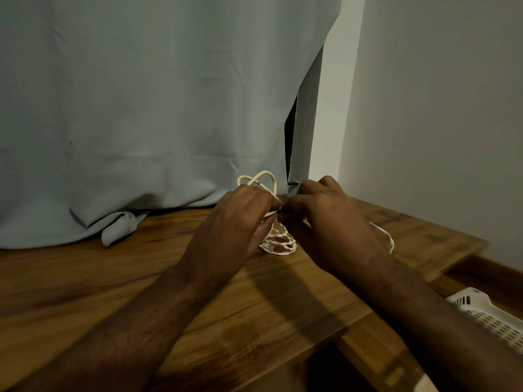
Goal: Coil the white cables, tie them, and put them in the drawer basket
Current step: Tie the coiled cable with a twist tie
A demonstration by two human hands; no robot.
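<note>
Both hands meet above the far part of the wooden desk (113,292), close to its back edge where a pale grey-green curtain (141,108) hangs down and bunches on the surface. The left hand (240,216) and the right hand (319,213) face each other with fingertips almost touching, and between them they hold the white cable (278,244). The fingers of the left hand are curled and pressed together around a strand, with 2 or so loops of the cable rising above the knuckles toward the curtain. The fingers of the right hand (294,205) are bent inward and pinch the same cable at the point where the hands meet. Below the hands, several stacked loops of the cable rest on the desk in a loose coil. 1 more strand trails out past the right wrist toward the right edge of the desk. Beyond that right edge, lower down, the corner of a white perforated basket (486,315) sits in an open drawer (481,275), well apart from the cable. A plain wall (438,108) stands to the right.
</note>
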